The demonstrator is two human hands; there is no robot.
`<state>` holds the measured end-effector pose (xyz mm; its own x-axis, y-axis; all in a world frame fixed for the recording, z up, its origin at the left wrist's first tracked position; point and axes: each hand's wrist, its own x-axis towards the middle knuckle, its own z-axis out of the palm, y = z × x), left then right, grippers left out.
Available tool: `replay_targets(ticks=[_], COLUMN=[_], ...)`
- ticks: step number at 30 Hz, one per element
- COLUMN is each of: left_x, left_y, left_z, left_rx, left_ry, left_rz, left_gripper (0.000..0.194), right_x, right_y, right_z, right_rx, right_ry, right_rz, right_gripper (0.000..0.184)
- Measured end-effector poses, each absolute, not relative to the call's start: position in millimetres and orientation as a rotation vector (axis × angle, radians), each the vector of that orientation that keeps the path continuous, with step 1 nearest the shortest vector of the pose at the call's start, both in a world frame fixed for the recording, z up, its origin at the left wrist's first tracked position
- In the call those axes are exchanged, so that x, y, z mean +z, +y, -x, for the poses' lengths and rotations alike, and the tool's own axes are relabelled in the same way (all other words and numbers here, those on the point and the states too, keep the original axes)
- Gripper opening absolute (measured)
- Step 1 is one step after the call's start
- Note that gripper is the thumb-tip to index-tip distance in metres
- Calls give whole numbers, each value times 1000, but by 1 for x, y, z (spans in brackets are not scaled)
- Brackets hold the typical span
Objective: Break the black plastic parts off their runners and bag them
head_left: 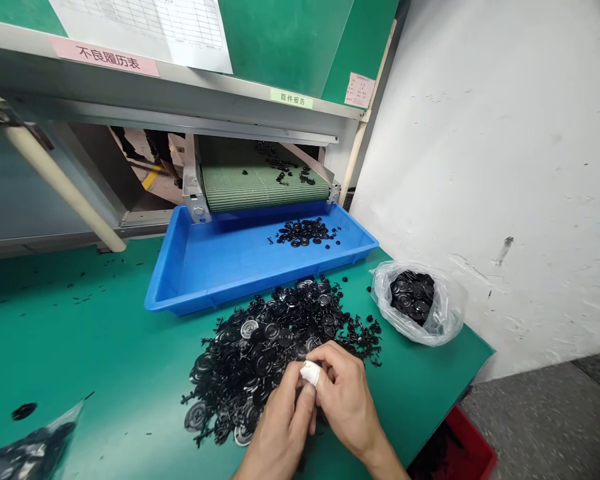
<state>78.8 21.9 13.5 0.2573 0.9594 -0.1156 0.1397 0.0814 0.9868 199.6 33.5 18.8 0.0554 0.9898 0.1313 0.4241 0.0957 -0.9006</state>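
My left hand (283,417) and my right hand (347,397) meet at the near edge of a pile of black plastic parts (265,350). The fingers of both are closed and pressed together; whatever lies between them is hidden. A white wrap (310,372) covers a digit where the hands meet, seemingly my right thumb. The pile mixes round, ringed discs with small branched pieces, and it spreads over the green tabletop just beyond my fingers.
Behind the pile, a blue tray (225,290) holds black parts under the end of a green conveyor belt (260,187). A clear bag (447,313) of black discs stands right; another bag (35,450) lies front left. Below the table's right edge is a red bin (480,447).
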Motion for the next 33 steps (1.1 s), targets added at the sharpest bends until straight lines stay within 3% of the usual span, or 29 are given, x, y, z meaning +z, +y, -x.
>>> replay_targets(ticks=[10,14,19,22,33], left_x=[13,13,19,22,24], left_y=[40,44,44,44,44], left_z=[-70,-67,-64,-62,-59], left_rx=[748,741,748,714,693], left_ry=[942,941,926,966,1075], left_rz=[-1131,-1036,-1100,-1150,-1252], left_gripper=[33,33,30,30,39], right_x=[13,18,17,11,7], right_y=[39,64,124,158,161], right_z=[-204,-229,-267,-276,-275], right_rx=[548,620,350,365,526], right_ry=[-1733,-1862,-1899,-1917,-1904], right_rz=[1414,1333,1553,1682,1566], right_gripper=[23,30,37,41,22])
